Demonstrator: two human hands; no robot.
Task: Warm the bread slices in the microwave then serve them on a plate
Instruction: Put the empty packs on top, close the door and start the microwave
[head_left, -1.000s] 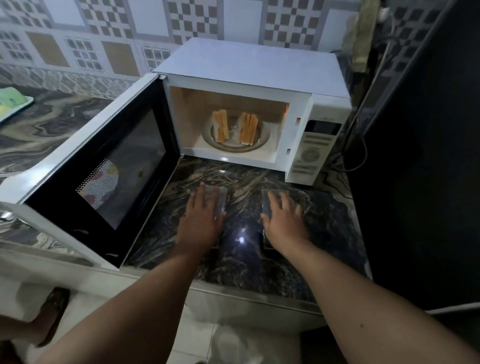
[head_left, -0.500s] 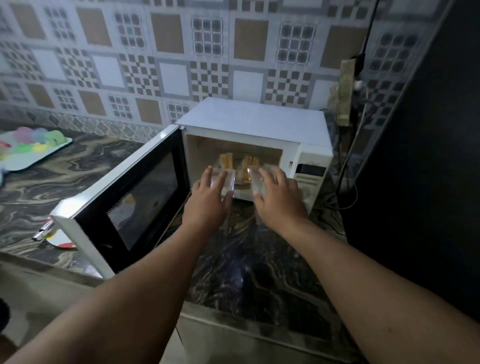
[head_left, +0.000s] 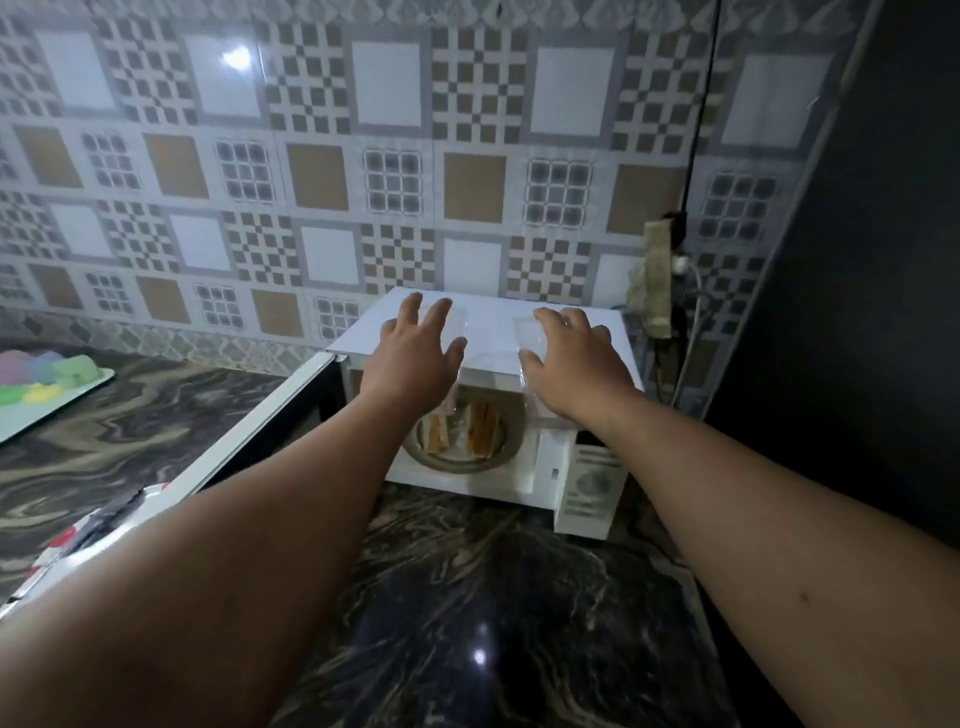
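Both arms stretched forward over the dark marbled counter (head_left: 493, 597) toward a white microwave (head_left: 498, 332) set against the patterned tile wall (head_left: 311, 156). Left hand (head_left: 415, 348) with fingers spread and fairly straight, laid over a clear plastic piece (head_left: 457, 319) at the microwave's top; thumb at the piece's near edge, so a light grasp rather than a clench. Right hand (head_left: 571, 358) likewise spread over a second clear plastic piece (head_left: 530, 338), thumb tucked along its lower edge, holding it. Hard to tell whether the two clear pieces rest on the top panel or hang just above it.

Microwave door (head_left: 249, 436) swung wide open to the left, its edge running beside the left forearm. Inside the cavity, bread slices (head_left: 467, 434) standing upright on edge on the round turntable (head_left: 498, 452), partly screened by both wrists and the clear plastic. Control panel (head_left: 589, 483) at the microwave's right front, below the right wrist.

At far left on the counter, a pale tray (head_left: 67, 400) bearing soft pastel lumps. Near the door's lower corner, a red-and-white item, blurred. To the right, a tall black surface (head_left: 857, 312) close beside the microwave, with cables (head_left: 693, 322) and a wall socket strip (head_left: 657, 280) in the gap between.
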